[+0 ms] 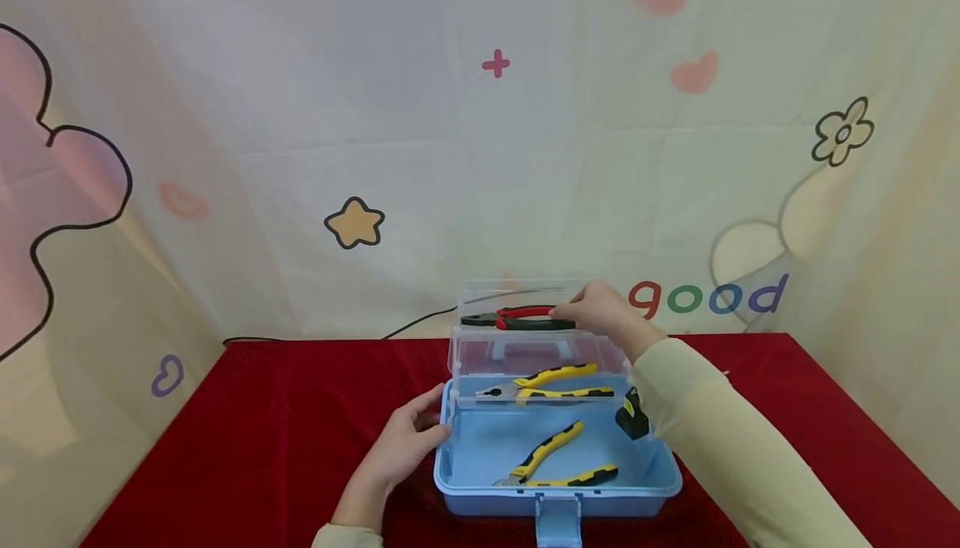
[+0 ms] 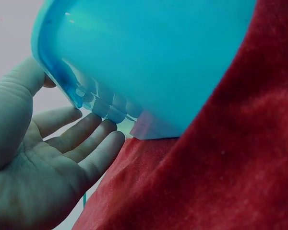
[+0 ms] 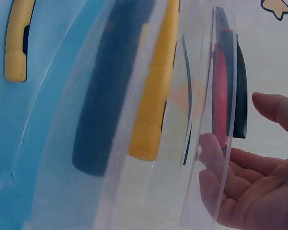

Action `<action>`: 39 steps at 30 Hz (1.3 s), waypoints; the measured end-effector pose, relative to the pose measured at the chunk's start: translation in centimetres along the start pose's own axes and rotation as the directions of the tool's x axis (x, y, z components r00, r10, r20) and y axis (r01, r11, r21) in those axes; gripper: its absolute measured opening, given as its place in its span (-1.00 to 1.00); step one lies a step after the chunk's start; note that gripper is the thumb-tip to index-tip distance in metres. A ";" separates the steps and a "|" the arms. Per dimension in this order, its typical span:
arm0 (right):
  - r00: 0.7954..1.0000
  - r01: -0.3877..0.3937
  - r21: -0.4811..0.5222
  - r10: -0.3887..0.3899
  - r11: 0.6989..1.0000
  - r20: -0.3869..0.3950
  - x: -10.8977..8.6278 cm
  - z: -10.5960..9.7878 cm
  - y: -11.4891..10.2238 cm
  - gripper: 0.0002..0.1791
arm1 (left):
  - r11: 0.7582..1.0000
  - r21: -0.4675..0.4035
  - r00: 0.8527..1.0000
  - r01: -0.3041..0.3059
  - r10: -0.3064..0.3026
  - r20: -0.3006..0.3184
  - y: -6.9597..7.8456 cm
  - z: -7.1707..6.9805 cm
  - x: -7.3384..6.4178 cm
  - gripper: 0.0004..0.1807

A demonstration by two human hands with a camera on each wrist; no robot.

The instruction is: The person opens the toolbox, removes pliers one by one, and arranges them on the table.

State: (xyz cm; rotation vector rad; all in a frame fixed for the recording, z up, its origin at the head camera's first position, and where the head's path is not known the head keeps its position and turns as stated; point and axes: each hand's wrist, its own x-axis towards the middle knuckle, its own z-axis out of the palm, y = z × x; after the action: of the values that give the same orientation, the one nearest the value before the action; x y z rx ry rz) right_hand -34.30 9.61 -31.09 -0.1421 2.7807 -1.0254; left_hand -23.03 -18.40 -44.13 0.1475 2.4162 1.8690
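An opened light-blue toolbox [image 1: 558,508] with a clear lid [image 1: 480,356] sits on the cloth. My left hand [image 1: 401,440] rests at its left side, thumb at the rim and fingers loosely extended, as the left wrist view shows. My right hand [image 1: 603,311] is at the handle ends of red-and-black pliers [image 1: 517,319], which lie level above the lid. In the right wrist view, curled fingertips meet the red handle, partly seen through clear plastic; the thumb's contact is unclear. Yellow-and-black pliers [image 1: 555,450] lie inside the box, and a second yellow-handled pair [image 1: 562,375] shows through the lid.
A black tape measure [image 1: 632,416] is at the box's right side, partly behind the right sleeve [image 1: 720,431]. The front latch [image 1: 558,523] hangs down. Red cloth [image 1: 300,448] covers the table, and a patterned curtain [image 1: 525,198] hangs behind, with a thin black cable [image 1: 416,325].
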 end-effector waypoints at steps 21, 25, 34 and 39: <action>0.997 0.066 -0.009 -0.066 0.998 0.028 0.2 0.2 0.6 -0.19 | 1.000 0.011 1.000 0.011 -0.011 0.002 0.0 0.1 0.2 -0.27; 0.991 0.132 -0.051 -0.130 0.990 0.026 0.2 0.3 0.4 -0.25 | 1.000 0.017 1.000 0.016 -0.016 0.001 -0.2 0.0 0.2 -0.28; 0.978 0.205 -0.089 -0.201 0.975 0.059 0.1 0.2 0.2 -0.41 | 1.000 0.007 1.000 0.013 -0.013 0.003 -0.1 0.0 0.1 -0.27; 0.976 0.210 -0.082 -0.204 0.974 0.075 0.0 0.1 0.1 -0.43 | 1.000 0.004 1.000 0.018 -0.018 0.001 -0.1 0.0 0.1 -0.27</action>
State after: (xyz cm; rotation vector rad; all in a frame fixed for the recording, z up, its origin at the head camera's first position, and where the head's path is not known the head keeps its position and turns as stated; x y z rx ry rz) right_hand -34.27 9.60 -31.26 -0.4791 2.7960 -0.9205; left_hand -23.16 -18.38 -44.23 0.1266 2.4126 1.8560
